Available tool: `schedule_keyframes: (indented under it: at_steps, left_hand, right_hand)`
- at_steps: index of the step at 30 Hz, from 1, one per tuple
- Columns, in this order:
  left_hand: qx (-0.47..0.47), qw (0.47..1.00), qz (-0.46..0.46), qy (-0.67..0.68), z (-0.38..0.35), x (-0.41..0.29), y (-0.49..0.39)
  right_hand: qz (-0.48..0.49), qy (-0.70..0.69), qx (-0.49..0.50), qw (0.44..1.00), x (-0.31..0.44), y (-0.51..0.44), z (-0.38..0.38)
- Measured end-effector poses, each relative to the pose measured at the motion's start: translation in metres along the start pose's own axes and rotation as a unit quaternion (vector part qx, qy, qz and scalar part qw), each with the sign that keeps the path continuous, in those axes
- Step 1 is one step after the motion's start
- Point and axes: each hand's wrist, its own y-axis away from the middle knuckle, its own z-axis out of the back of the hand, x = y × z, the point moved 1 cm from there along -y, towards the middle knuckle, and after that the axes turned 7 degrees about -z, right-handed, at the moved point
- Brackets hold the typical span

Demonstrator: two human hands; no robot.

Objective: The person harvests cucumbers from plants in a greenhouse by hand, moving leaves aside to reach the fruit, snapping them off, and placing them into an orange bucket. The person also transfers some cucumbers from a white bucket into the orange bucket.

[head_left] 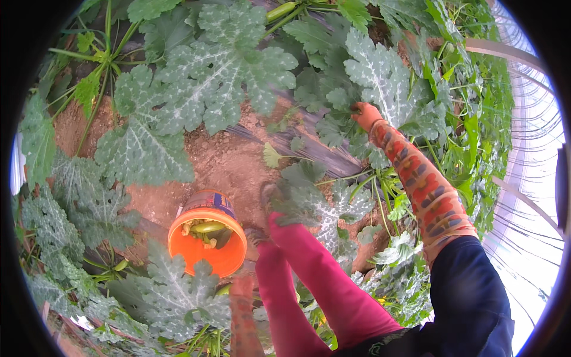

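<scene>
My right hand point(366, 117), below a floral sleeve, reaches into zucchini foliage with its fingers curled in at the edge of a lobed, silver-mottled leaf point(379, 73). Its fingertips are partly hidden by the greenery. Low in the picture, my left hand point(241, 286) is a blur just under an orange bucket point(207, 263); whether it touches the rim cannot be made out. The bucket leans with its mouth towards me. Inside lie a pale green zucchini point(208, 227) and several yellowish blossoms or scraps point(192, 226).
Large zucchini plants crowd both sides of a bare soil path point(223, 156). Dark plastic mulch film point(308, 138) covers part of the bed. Another zucchini point(282, 11) grows at the top. My pink-clad legs point(308, 272) stand beside the bucket. A curved greenhouse hoop point(504, 48) rises at right.
</scene>
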Motion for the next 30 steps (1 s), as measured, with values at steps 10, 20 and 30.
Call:
schedule_keyframes:
  at_steps: [10,20,30]
  left_hand:
    - [0.136,0.946,-0.069,0.287,-0.014,-0.011,-0.070]
    - [0.088,0.957,-0.047,0.273,-0.033,-0.042,-0.064]
    - [-0.004,0.984,-0.159,0.082,-0.073,-0.081,0.099]
  right_hand:
    - [0.052,0.078,-0.019,0.995,0.021,0.017,-0.024]
    - [0.188,-0.026,0.057,0.980,0.045,0.130,-0.033]
    - [0.115,-0.058,0.106,0.986,0.019,0.231,0.021]
